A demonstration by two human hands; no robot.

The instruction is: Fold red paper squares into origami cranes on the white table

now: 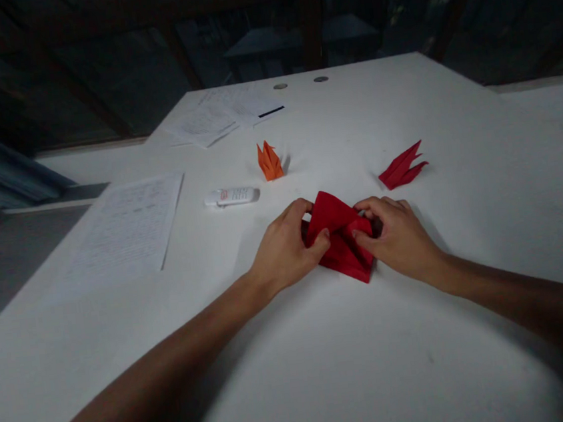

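A partly folded sheet of red paper (335, 213) is held between my two hands just above the white table (368, 369). My left hand (288, 244) grips its left side, with the thumb pressed on the front and the fingers behind. On the right side, my right hand (397, 232) pinches the paper, its thumb on the inner fold. The upper flap bulges up and the lower layer ends in a corner toward me. Beyond my right hand lies a red folded-paper figure (402, 166). An orange folded-paper figure (270, 162) stands farther back, left of the red sheet.
A white remote control (231, 197) lies left of the orange figure. Written paper sheets (121, 221) rest at the table's left edge, with more papers (206, 121) at the back left. Two round inserts (321, 79) sit near the far edge, before dark windows.
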